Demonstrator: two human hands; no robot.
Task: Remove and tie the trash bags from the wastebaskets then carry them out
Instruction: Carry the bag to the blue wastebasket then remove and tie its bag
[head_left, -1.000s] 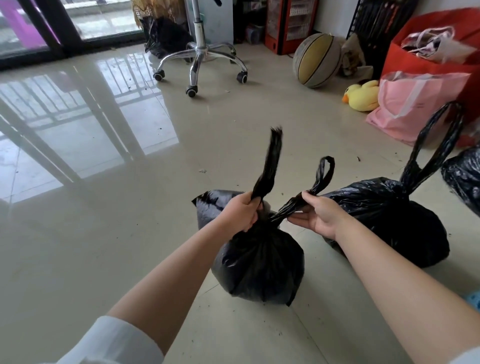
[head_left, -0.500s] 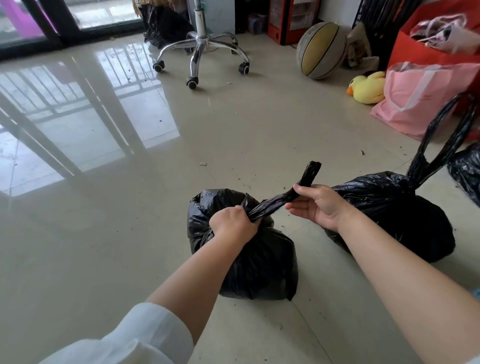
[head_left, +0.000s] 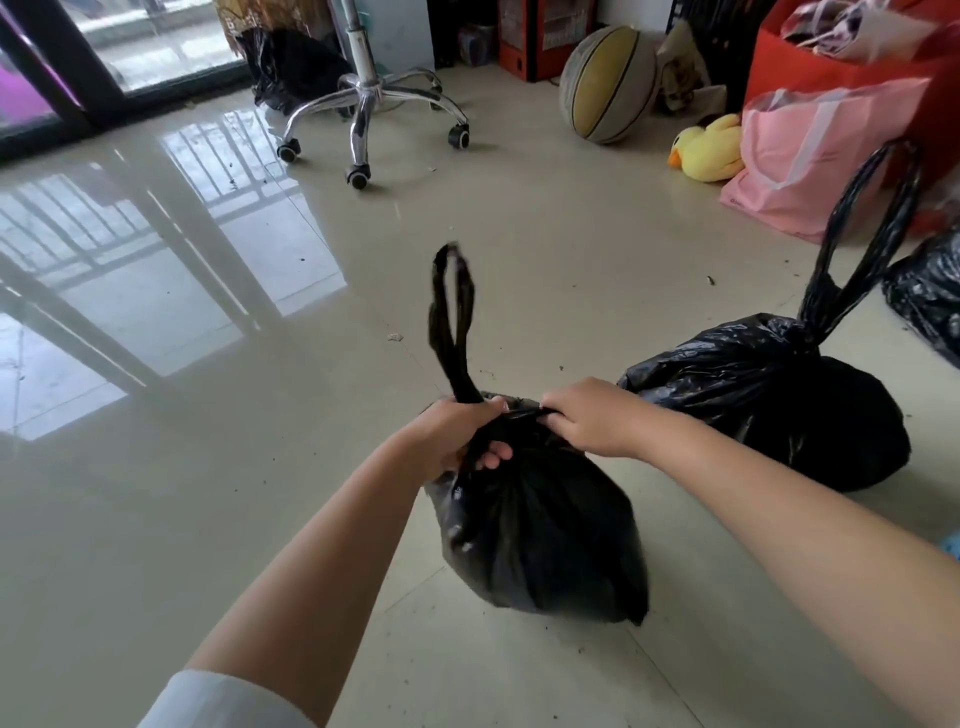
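The left hand (head_left: 457, 434) is curled tight round the gathered neck of the near trash bag (head_left: 540, 530), knuckles up, fingertips showing below the twist of plastic. Out of the top of that fist a looped handle (head_left: 451, 322) stands nearly upright, slightly blurred at its tip. The right hand (head_left: 589, 418) sits just beside it, across the neck, palm down, with the fingers (head_left: 553, 413) curled and pinching the other strand of black plastic, which is pulled taut and level between the two hands. Both forearms reach forward and inward from the lower corners of the view, bare to a white sleeve (head_left: 223, 701) pushed up on the left arm (the right arm's sleeve is out of view).

The near trash bag is full and rounded; whether it rests on the tiled floor (head_left: 545, 249) or hangs from the hands I cannot tell. Just to its right and a little further off sits a second trash bag (head_left: 769, 395), its neck knotted and its long loop (head_left: 862, 239) standing tilted to the right. Part of a third black bag (head_left: 930, 296) shows at the right edge.

Further out, a pink carrier bag (head_left: 810, 156) leans against a red bag (head_left: 841, 62), with a yellow plush duck (head_left: 709, 150) beside it and a worn basketball (head_left: 608, 83) near the wall. A chrome chair base (head_left: 363, 109) on castors stands towards the glass door (head_left: 78, 67), another black bag (head_left: 296, 67) behind it.
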